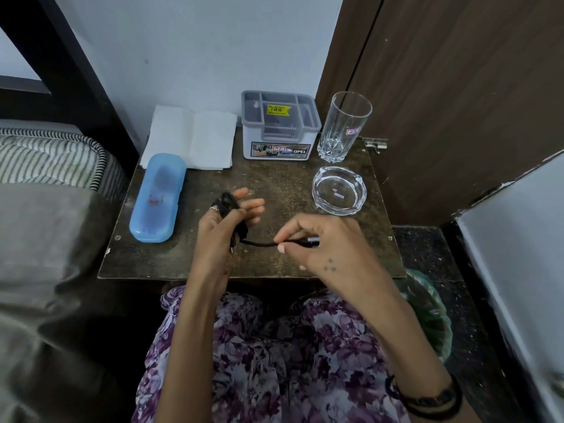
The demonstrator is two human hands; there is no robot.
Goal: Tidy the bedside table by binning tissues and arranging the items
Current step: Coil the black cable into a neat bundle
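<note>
- Dim, soft indoor light from above; faint shadow beneath left hand [224,222].
- Wide-angle bending at edges; blurred far left of that hand.

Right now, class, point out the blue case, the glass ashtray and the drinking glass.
blue case [157,198]: head view, middle of its lid.
glass ashtray [338,190]: head view, its clear base.
drinking glass [345,126]: head view, its side wall.
</note>
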